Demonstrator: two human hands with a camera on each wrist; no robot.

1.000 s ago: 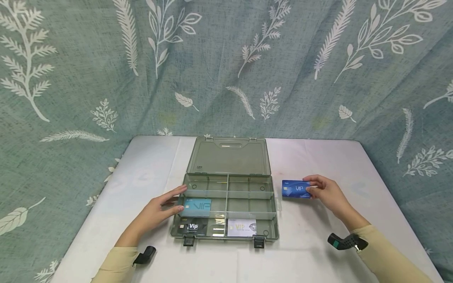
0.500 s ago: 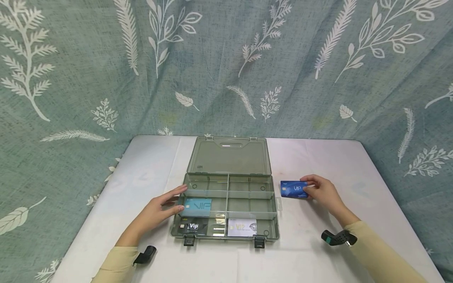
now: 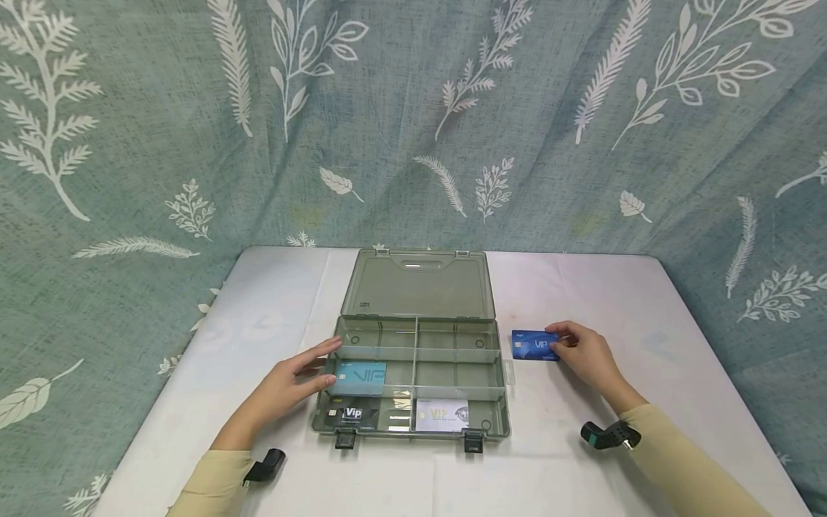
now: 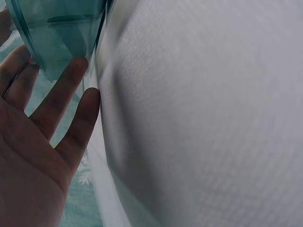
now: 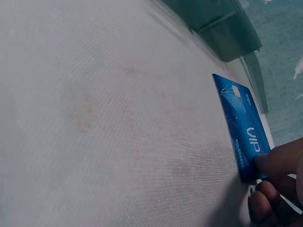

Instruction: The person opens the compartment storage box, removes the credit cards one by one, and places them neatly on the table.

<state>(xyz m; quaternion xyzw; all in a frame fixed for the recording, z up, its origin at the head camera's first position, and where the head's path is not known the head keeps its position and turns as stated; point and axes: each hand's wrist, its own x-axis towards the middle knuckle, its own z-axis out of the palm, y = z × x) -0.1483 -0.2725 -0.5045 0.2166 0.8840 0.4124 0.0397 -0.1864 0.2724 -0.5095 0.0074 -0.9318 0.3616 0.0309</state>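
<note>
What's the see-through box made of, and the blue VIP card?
The divided box looks like hard, glossy plastic: it's smoky, see-through, and its edges catch light. The blue VIP card seems to be smooth plastic, thin and flat with a faint sheen, though coated cardboard is possible.

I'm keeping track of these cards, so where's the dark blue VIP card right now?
In the head view, the dark blue VIP card is pinched in the right hand, to the right of the open compartment box.
</note>
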